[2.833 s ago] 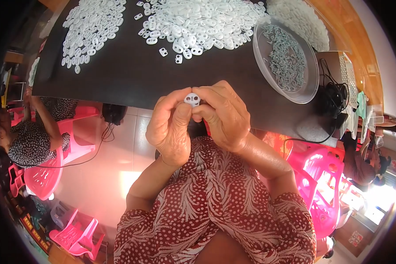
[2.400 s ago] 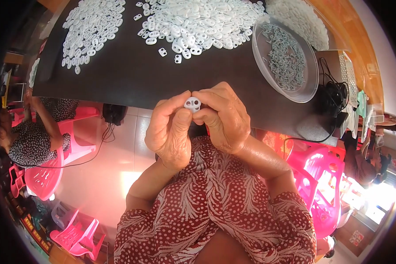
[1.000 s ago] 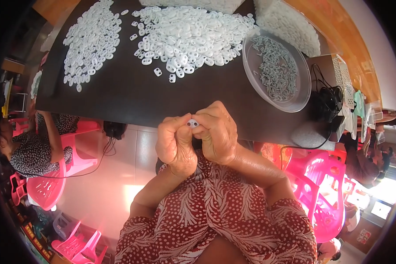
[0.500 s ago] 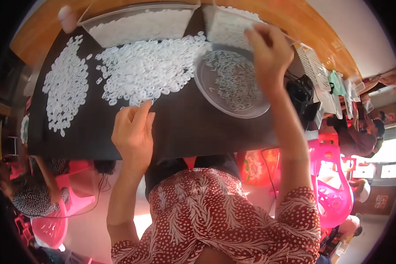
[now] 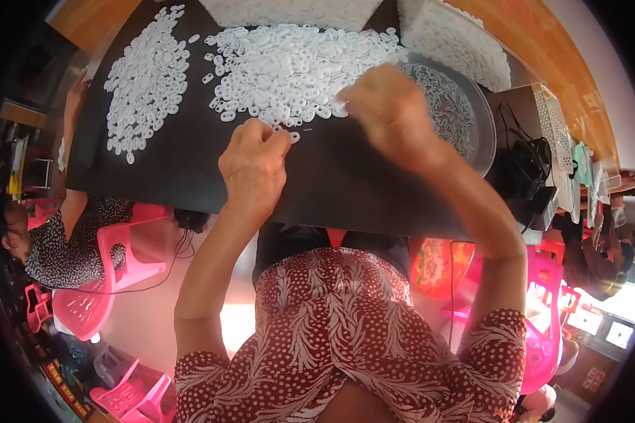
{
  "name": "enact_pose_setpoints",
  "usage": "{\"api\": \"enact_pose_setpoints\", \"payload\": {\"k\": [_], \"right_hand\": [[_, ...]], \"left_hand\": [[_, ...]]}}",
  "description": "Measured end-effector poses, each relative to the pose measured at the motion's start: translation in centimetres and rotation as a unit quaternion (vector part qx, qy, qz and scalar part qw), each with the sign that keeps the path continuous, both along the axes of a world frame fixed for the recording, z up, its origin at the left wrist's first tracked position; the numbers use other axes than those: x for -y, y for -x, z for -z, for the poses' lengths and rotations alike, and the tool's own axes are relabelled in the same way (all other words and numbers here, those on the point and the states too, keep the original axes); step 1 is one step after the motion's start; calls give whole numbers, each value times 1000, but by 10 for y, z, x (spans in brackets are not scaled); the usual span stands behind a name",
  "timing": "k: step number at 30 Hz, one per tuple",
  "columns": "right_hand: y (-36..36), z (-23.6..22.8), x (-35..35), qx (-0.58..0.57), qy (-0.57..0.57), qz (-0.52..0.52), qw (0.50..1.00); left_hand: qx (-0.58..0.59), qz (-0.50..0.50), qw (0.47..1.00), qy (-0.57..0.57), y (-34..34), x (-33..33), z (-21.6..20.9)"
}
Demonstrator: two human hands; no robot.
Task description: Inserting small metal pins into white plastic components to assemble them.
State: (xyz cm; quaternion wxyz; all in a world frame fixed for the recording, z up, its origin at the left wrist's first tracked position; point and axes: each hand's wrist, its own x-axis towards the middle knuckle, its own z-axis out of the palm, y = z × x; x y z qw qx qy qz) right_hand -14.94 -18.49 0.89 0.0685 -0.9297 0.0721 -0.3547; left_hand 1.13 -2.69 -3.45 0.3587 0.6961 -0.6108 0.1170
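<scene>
My left hand (image 5: 250,166) is at the near edge of a pile of white oval plastic pieces with holes (image 5: 289,67). Its thumb and forefinger are pinched on one small white oval piece (image 5: 294,137). A thin metal pin (image 5: 307,130) shows just beyond that piece. My right hand (image 5: 391,113), smeared by motion, hovers over the pile's right edge with its fingers drawn together. What it holds is too blurred to make out. To its right, partly covered by my hand and forearm, sits a round clear dish (image 5: 488,134) of small metal hooks or pins (image 5: 448,106).
A second heap of white pieces (image 5: 148,88) lies on the dark table (image 5: 331,190) at left. Clear bins of white pieces (image 5: 458,46) stand at the back. A black corded device (image 5: 529,166) and a white perforated basket (image 5: 554,127) are at right. Another person (image 5: 77,233) sits at left.
My right hand has moved left and nearer, from above the dish toward the pile. My left hand now has a white piece at its fingertips. The view has shifted, so the table appears higher.
</scene>
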Motion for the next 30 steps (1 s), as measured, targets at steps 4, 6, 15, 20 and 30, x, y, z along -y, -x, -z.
{"api": "enact_pose_setpoints", "payload": {"k": [4, 6, 15, 20, 30], "right_hand": [[-21, 15, -33, -69, -36, 1, 997], [-25, 19, -36, -85, -33, -9, 996], [-33, 28, -40, -116, 2, -38, 993], [-24, 30, -44, -86, -26, -35, 995], [-5, 7, -63, -63, -215, 22, 974]], "left_hand": [[-39, -14, 999, 6, 0, -17, -14], [-84, -18, 996, 27, -3, -25, -10], [-183, -21, 981, 61, -24, -37, -5], [-177, -59, 982, 41, -32, -30, -16], [4, -20, 999, -35, -51, -12, -2]]}}
